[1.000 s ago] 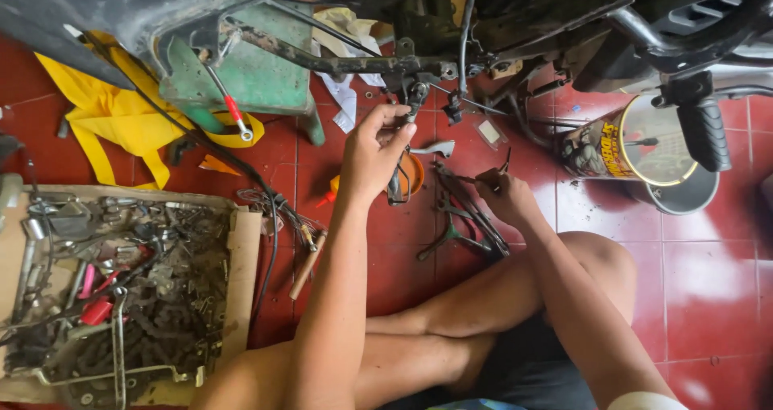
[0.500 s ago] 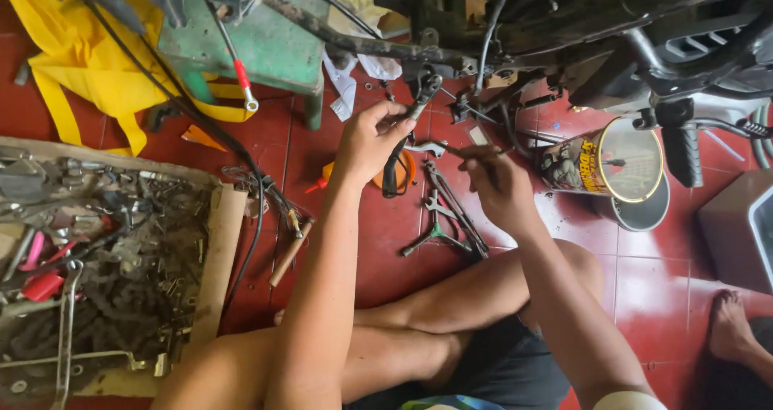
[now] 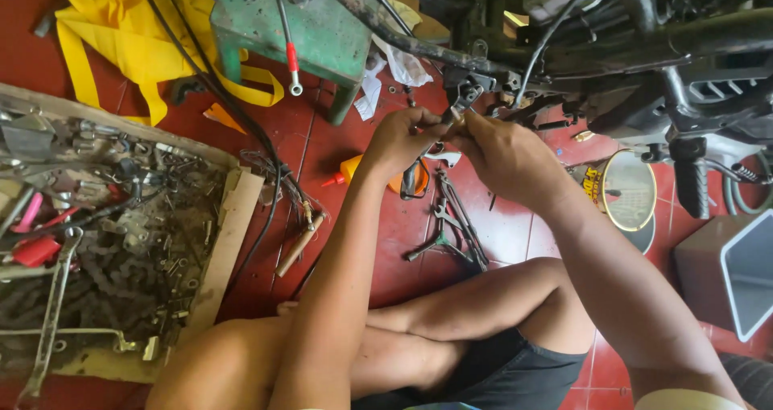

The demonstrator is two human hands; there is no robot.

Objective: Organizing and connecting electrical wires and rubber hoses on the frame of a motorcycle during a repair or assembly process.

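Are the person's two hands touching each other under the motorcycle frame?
Touching. The head view shows the left hand and the right hand meeting at the fingertips around a small metal part, no gap visible between them.

yellow cloth (image 3: 121, 31) | green stool (image 3: 310, 35) | wooden tool tray (image 3: 233, 233) | round tin (image 3: 628, 191) | grey bin (image 3: 737, 273) | red tiled floor (image 3: 338, 160)

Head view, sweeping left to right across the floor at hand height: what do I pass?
Wooden tool tray → wooden-handled tool → orange bottle → left hand → right hand → round tin → grey bin.
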